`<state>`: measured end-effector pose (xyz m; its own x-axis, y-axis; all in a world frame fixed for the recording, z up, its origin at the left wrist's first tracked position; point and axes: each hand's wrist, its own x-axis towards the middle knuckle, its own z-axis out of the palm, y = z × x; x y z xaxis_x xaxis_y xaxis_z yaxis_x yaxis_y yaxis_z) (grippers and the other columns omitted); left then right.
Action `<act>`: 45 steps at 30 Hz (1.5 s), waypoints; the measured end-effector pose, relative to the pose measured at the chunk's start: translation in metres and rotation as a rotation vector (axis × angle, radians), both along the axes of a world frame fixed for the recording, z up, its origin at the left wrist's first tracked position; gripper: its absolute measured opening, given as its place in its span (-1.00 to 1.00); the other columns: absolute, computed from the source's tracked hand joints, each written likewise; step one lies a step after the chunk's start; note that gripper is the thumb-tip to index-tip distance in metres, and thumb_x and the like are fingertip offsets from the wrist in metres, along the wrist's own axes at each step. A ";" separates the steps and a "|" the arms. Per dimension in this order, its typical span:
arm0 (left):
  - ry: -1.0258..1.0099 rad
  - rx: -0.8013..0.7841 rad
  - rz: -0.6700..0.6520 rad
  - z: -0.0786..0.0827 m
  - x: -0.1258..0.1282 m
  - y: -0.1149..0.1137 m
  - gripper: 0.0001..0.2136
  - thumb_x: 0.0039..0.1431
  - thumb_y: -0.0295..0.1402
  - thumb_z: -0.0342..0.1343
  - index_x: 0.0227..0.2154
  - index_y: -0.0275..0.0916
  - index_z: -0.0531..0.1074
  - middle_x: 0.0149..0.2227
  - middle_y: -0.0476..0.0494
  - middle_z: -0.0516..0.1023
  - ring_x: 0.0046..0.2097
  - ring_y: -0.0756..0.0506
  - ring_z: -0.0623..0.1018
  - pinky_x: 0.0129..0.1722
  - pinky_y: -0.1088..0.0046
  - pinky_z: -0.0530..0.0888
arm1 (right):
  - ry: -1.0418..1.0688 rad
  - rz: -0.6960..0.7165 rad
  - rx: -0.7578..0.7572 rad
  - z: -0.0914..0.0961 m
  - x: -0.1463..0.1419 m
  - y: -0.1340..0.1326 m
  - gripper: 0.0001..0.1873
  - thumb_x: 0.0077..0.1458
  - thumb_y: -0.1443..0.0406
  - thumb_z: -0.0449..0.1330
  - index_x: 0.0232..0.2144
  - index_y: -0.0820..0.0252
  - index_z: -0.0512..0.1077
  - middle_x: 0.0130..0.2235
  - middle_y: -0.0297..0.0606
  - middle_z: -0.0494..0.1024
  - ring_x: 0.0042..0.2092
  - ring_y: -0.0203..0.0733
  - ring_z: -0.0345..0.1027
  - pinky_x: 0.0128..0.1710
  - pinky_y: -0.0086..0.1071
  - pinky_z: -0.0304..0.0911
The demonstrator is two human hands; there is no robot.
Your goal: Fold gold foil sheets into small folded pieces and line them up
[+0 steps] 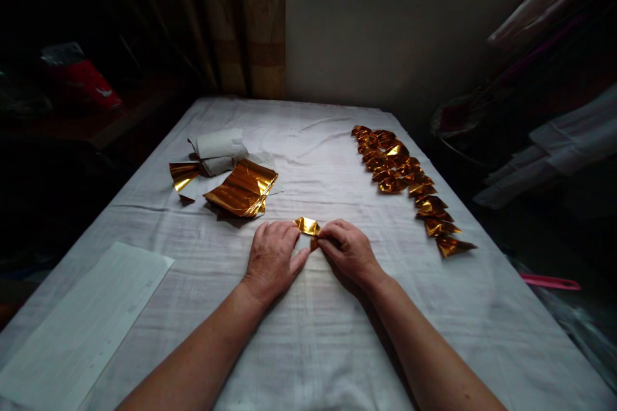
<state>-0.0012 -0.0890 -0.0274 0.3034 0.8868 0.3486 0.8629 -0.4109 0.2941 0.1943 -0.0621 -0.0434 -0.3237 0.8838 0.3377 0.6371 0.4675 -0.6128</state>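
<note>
A small piece of folded gold foil paper [307, 225] lies at the middle of the cloth-covered table, between my two hands. My left hand [276, 252] rests at its left end, the fingers bent over that edge and the thumb stretched toward the near side. With thumb and fingertips, my right hand [348, 249] pinches the right end of the same piece. Just beyond my left hand is a stack of gold foil sheets [241, 187]. Rows of folded gold foil pieces [385, 155] run along the table's right side.
White paper [219, 144] and a curled gold strip [183, 174] lie behind the foil stack. A long white sheet [89, 327] covers the near left of the table [308, 347]. A pink handle [552, 281] sticks out past the right edge. Curtains [260, 19] hang behind.
</note>
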 end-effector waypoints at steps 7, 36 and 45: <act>0.026 -0.016 0.051 -0.002 0.008 0.002 -0.74 0.12 -0.17 0.24 -0.24 -0.20 0.38 -0.16 -0.16 0.49 -0.07 -0.23 0.42 0.02 0.13 0.32 | -0.069 -0.011 0.003 0.001 -0.002 -0.002 -0.99 0.08 0.32 0.25 -0.37 0.11 0.48 -0.32 -0.29 0.51 -0.24 -0.18 0.39 -0.20 -0.34 0.26; -0.234 -0.186 -0.221 0.000 -0.039 0.020 -0.70 0.08 -0.45 0.19 -0.10 -0.15 0.40 -0.08 -0.11 0.57 -0.01 -0.16 0.51 0.06 0.22 0.40 | -0.274 0.004 0.098 0.017 -0.011 -0.021 -0.79 -0.01 0.21 0.35 -0.29 0.10 0.50 -0.16 -0.20 0.54 -0.12 -0.06 0.38 -0.12 -0.22 0.23; -0.268 -0.175 -0.219 -0.006 -0.044 0.021 -0.68 0.10 -0.53 0.07 -0.07 -0.14 0.36 -0.11 -0.08 0.57 -0.06 -0.12 0.53 0.01 0.24 0.42 | -0.485 -0.085 0.129 0.024 -0.028 -0.025 -0.79 0.02 0.15 0.34 -0.34 0.13 0.49 -0.18 -0.13 0.57 -0.18 -0.04 0.37 -0.23 -0.24 0.20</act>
<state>-0.0451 -0.0677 -0.0333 0.4107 0.8643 0.2902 0.6437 -0.5003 0.5791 0.1663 -0.0873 -0.0196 -0.3989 0.8748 0.2748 0.8732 0.4539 -0.1773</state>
